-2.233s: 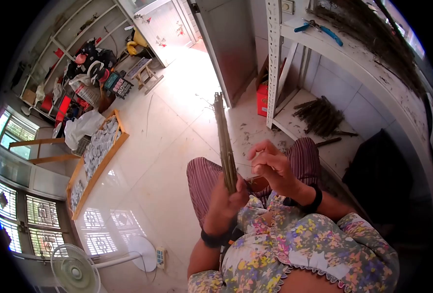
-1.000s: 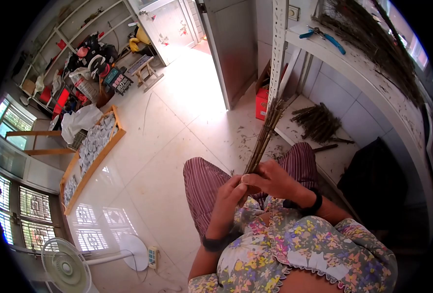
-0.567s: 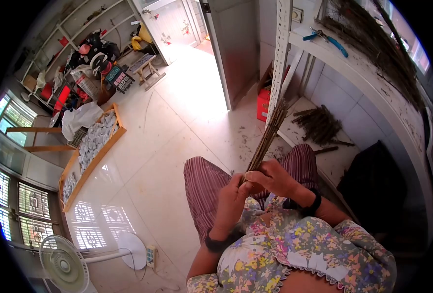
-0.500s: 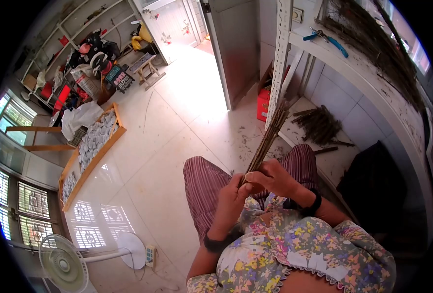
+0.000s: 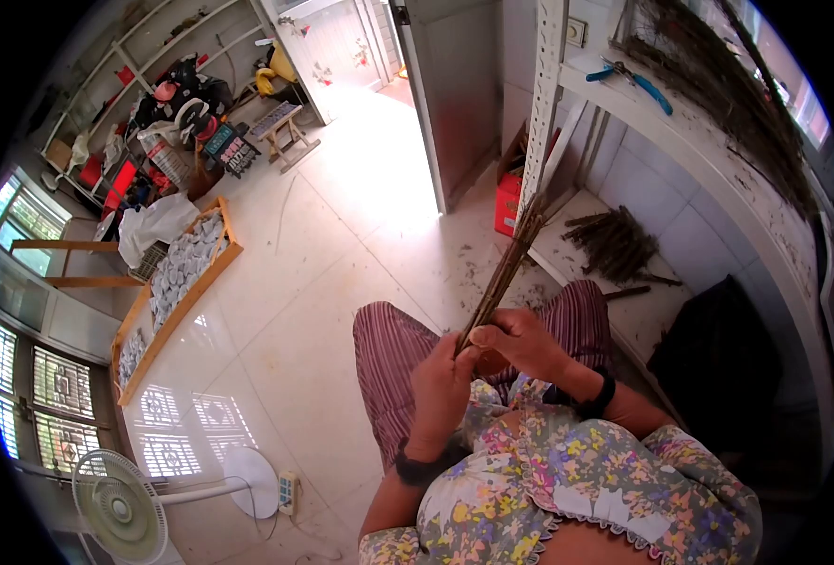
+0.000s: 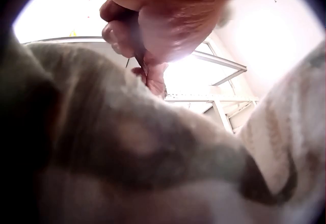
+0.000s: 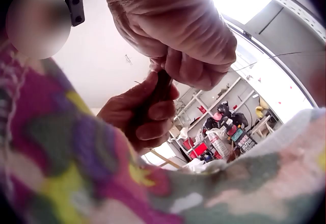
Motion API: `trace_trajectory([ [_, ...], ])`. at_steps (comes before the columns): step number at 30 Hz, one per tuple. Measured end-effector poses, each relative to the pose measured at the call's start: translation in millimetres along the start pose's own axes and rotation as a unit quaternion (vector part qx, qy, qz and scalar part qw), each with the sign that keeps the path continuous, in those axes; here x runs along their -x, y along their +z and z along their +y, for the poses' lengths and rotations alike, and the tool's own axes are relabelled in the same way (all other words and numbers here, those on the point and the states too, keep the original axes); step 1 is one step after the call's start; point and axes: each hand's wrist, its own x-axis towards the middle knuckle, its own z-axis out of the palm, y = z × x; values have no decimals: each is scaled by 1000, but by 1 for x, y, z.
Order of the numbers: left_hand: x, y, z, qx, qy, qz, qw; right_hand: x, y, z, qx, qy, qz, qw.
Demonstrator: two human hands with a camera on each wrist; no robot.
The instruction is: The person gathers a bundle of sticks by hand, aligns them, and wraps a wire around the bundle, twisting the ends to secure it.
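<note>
Here we are, our left hand (image 5: pixel 441 386) gripping the bundle of sticks (image 5: pixel 504 275) by its near end, our right hand (image 5: pixel 528 347) pinching just beyond, closer to the tips, its length slanting far and right towards the white post (image 5: pixel 543 113).

The white upper shelf (image 5: pixel 704 122) bears blue-handled cutters (image 5: pixel 632 83) and long dry stems (image 5: pixel 746 108). On the lower shelf (image 5: pixel 660 309) lies a pile of short sticks (image 5: pixel 615 245). Dark scraps (image 5: pixel 471 266) litter the tiled floor (image 5: pixel 290 311).
</note>
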Motion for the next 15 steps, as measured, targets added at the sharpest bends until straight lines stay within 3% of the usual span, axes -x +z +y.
trace_trajectory([
  [5,-2,4,-3,-186,107,116,970,1,6,-8,-41,45,-12,998],
  [10,-5,3,-1,-282,164,141,935,-1,10,-8,-57,17,-8,998],
  [13,-7,6,-6,-314,201,154,915,-5,8,-7,-2,39,-10,999],
  [15,-6,7,-5,-287,190,128,930,-8,10,3,-80,24,14,996],
])
